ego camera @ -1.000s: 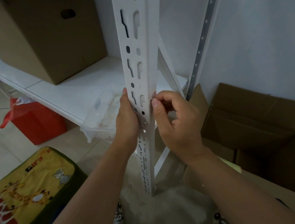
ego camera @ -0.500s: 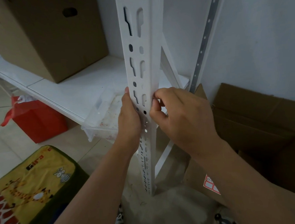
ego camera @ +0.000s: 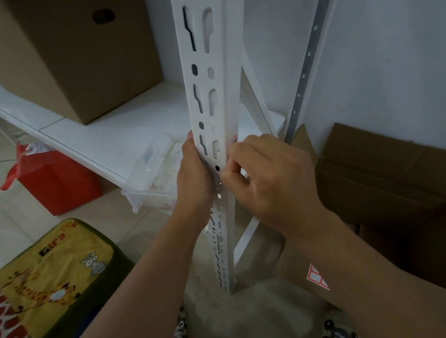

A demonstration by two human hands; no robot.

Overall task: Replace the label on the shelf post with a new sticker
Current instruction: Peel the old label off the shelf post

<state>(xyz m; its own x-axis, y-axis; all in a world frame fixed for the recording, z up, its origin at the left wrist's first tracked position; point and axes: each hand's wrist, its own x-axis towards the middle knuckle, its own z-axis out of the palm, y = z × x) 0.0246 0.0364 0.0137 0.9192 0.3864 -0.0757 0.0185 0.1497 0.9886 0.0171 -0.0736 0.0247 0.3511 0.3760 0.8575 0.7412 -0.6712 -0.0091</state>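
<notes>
Your left hand (ego camera: 194, 179) grasps the one white shelf post (ego camera: 210, 94) from its left edge. Your right hand (ego camera: 268, 181) has fingers curled at the post's right side, pinching a red-and-white label (ego camera: 234, 140) there, mostly hidden. One sticker sheet (ego camera: 318, 279) lies below on two open cardboard boxes (ego camera: 384, 176).

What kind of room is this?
Probably a storeroom: a white metal shelf post, a big cardboard box on the shelf, and open boxes on the floor.
</notes>
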